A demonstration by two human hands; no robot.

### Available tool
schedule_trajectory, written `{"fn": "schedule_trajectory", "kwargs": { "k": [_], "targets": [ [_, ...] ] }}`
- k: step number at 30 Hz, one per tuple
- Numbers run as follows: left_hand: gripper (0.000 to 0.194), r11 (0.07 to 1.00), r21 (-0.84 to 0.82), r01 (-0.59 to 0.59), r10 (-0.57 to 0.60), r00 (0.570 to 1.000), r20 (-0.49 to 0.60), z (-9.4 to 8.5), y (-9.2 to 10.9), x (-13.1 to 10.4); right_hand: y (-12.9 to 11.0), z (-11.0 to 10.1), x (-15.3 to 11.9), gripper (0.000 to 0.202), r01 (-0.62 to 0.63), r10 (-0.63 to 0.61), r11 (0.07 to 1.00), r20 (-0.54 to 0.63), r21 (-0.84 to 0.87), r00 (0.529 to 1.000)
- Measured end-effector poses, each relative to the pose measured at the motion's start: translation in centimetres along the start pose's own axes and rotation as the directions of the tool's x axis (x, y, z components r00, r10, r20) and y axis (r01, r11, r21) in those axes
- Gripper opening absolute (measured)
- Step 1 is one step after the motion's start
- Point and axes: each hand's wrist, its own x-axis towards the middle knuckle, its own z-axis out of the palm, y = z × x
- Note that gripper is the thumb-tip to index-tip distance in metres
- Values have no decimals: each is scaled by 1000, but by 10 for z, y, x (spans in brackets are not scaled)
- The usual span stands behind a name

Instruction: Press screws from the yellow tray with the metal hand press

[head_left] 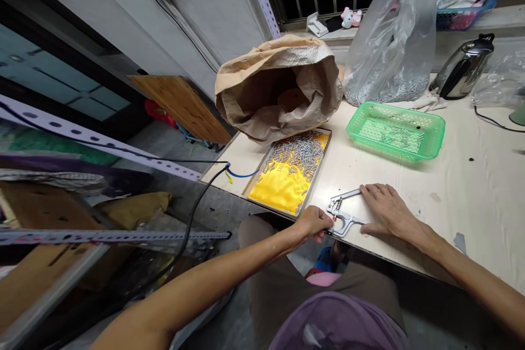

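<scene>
Silver hand pliers [348,224] with a C-shaped jaw and a spring lie near the table's front edge, their handles spread apart. My right hand [385,210] grips the handles, fingers over the upper one and thumb by the lower one. At the jaw, my left hand [315,223] is closed in a pinch; whatever is between its fingertips is too small to make out. Left of the pliers, a shallow tray [317,185] holds a yellow cloth [279,186] with many small metal pins [301,150] heaped on it.
A green plastic basket [435,139] with more small metal pieces stands behind my right hand. An open brown sack [279,126] leans over the tray's far end. Farther back are a clear plastic bag [394,38] and a metal kettle [465,65]. A black cable [192,213] hangs at left.
</scene>
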Motion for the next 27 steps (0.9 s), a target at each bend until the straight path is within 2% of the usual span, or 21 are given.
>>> {"fn": "schedule_trajectory", "kwargs": {
  "k": [4,7,9,10,11,13,15,17,19,21,24,27],
  "targets": [
    [11,1000,3,-2,2,1000,2,1,1,-1,-5,-9,2,86,-5,5,1000,17,4,1000],
    [17,994,112,-16,16,1000,-3,0,-1,-4,-9,-13,2,74,-37,34,999,63,34,997],
    [20,945,295,-144,179,979,-95,-1,-4,-6,-12,-13,0,66,-56,52,997,78,55,996],
    [19,880,409,-240,321,937,-141,-1,-5,-7,-13,-12,-1,62,-62,57,996,74,66,996],
    [16,785,521,-336,475,866,-157,0,-5,-7,-14,-11,-2,59,-64,59,995,63,76,996],
    [15,542,690,-480,707,704,-66,4,-3,-4,-17,-9,-5,52,-62,59,994,30,93,998],
    [30,319,755,-573,790,601,122,10,4,1,-19,-8,-8,48,-55,55,993,1,106,998],
    [50,168,769,-617,791,550,268,16,15,8,-19,-8,-12,53,-53,53,992,-1,117,999],
    [63,86,778,-622,762,544,351,19,26,12,-18,-10,-15,64,-65,63,990,23,128,998],
    [68,32,791,-611,725,559,402,20,35,14,-17,-12,-19,69,-91,87,988,41,126,995],
    [61,-38,804,-594,676,577,458,19,42,12,-20,-13,-22,53,-128,125,986,31,107,992],
    [44,-53,817,-574,654,598,463,21,43,9,-25,-12,-24,32,-128,128,986,5,111,992]
  ]
}}
